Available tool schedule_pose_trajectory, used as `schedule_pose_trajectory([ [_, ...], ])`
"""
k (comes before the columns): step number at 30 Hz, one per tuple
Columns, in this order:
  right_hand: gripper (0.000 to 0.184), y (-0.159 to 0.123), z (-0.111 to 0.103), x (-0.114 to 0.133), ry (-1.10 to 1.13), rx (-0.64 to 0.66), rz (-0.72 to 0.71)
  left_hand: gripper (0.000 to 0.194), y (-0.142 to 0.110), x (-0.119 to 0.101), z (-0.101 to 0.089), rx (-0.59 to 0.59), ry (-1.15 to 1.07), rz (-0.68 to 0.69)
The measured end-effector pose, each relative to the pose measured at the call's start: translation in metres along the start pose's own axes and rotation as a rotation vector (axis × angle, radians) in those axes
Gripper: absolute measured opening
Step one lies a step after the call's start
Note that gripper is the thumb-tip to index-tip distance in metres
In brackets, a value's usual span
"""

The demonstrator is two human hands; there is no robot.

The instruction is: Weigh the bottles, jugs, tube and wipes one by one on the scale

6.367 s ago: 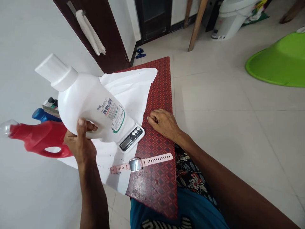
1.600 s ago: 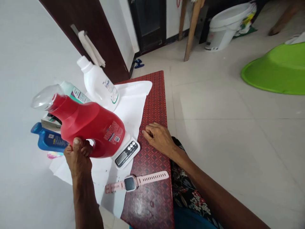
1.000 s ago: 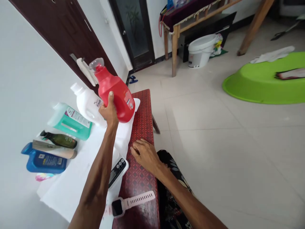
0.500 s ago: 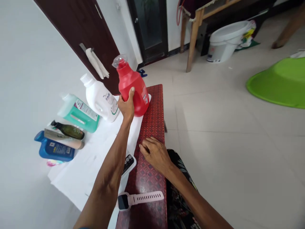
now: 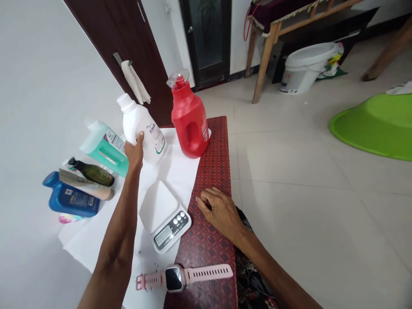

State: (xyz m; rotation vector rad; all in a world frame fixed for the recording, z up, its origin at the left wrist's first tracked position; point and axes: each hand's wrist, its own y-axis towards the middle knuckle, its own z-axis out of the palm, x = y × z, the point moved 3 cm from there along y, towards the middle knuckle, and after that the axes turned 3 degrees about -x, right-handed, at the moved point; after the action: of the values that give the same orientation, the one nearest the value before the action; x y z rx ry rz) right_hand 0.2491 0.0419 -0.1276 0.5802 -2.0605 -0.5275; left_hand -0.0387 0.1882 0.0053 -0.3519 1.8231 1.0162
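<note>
The white laundry bottle [image 5: 148, 128] stands near the far edge of the red-patterned table [image 5: 214, 171]; the left hand [image 5: 134, 153] touches it, fingers mostly hidden, grip unclear. The right hand [image 5: 221, 212] rests, fingers curled, at the right edge, beside pale floor tiles [image 5: 289, 214].

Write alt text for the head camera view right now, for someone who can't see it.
A person's left hand touches a white bottle between a green bottle and a red bottle. The right hand rests loosely curled on the red-patterned table, and a scale and pink watch lie nearer the wearer.
</note>
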Motion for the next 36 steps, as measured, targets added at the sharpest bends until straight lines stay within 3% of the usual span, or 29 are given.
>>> schedule_pose_trajectory([
  [4,0.037,0.001,0.001,-0.001,-0.009,0.037,0.049,0.052,0.007,0.012,0.016,-0.011,-0.165,-0.051],
  [10,0.038,0.002,-0.001,0.001,-0.033,0.038,0.074,0.048,0.014,-0.009,0.012,-0.21,-0.25,-0.103],
  [13,0.038,0.002,-0.002,0.002,-0.031,0.044,0.067,0.047,0.008,-0.027,-0.01,-0.219,-0.255,-0.087],
  [17,0.037,0.002,0.001,0.0,-0.039,0.067,0.069,0.05,-0.009,-0.059,-0.06,-0.211,-0.267,0.022],
  [20,0.036,0.002,0.003,-0.002,-0.053,0.087,0.077,0.054,-0.031,-0.083,-0.1,-0.161,-0.306,0.092],
  [24,0.038,0.002,0.005,-0.002,-0.063,0.103,0.067,0.057,-0.073,-0.104,-0.139,-0.097,-0.322,0.053],
  [30,0.038,0.003,0.007,-0.001,-0.064,0.097,0.07,0.048,-0.126,-0.105,-0.16,-0.066,-0.282,-0.026],
  [36,0.039,0.004,0.006,0.0,-0.088,0.097,0.064,0.048,-0.141,-0.087,-0.163,-0.06,-0.315,-0.085],
])
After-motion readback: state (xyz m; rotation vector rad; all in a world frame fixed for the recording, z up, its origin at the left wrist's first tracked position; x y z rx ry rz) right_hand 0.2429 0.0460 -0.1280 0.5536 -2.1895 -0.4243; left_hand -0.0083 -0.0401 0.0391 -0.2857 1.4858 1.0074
